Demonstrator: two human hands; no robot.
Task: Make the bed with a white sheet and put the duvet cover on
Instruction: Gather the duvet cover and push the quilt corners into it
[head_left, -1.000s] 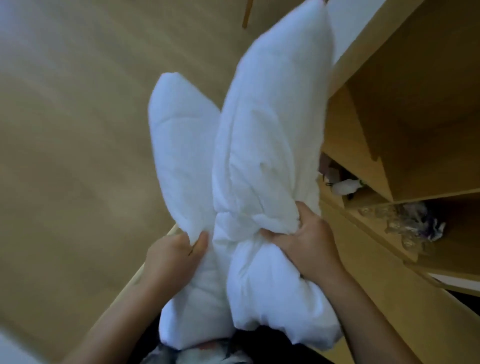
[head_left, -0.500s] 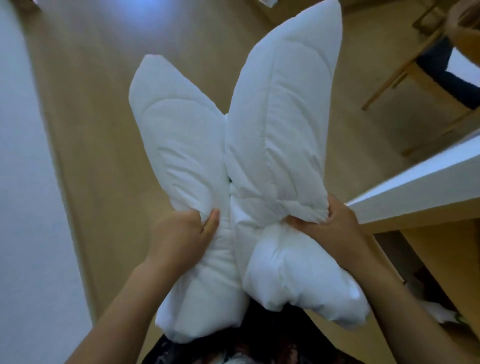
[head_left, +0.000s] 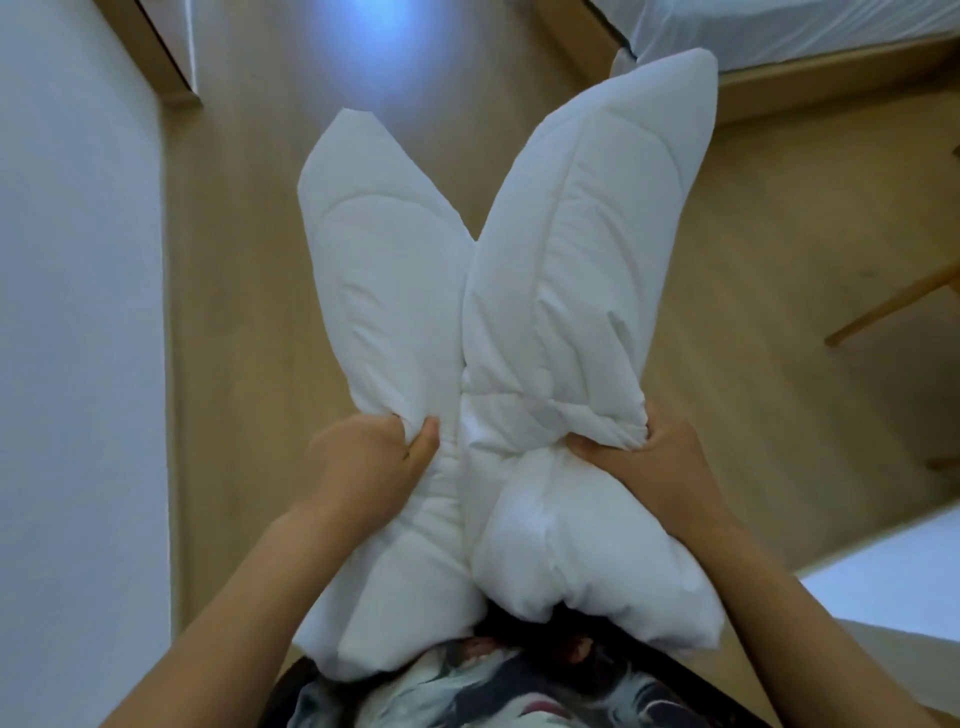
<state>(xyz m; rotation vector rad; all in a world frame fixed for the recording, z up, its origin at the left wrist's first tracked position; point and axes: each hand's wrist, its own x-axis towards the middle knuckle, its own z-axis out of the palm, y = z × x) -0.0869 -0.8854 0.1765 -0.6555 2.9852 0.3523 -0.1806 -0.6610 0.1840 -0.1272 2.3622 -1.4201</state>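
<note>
We see the white duvet (head_left: 571, 260) folded into two fat, puffy rolls. It is held up in the air over the wooden floor (head_left: 249, 364), with its near end close to the person's patterned top (head_left: 467, 691). The left hand (head_left: 374, 462) has its fingers curled into the left roll and squeezes a bunch of the cloth, with the thumb lying on top. The right hand (head_left: 644, 467) squeezes a twisted bunch of the right roll in the same way (both hands are full of cloth, not flat). Both hands grab the same spots as half a second ago, and the two rolls stick out in the same V shape. What has changed is the room around them. The shelves we saw a second ago are gone from the right side. The chair has slid away, so only one wooden leg (head_left: 893, 306) shows at the right edge. Now a bed (head_left: 831, 31) with a white cover shows in the top right corner, well apart from the duvet. The white wall (head_left: 78, 364) is on the left, as before.
</note>
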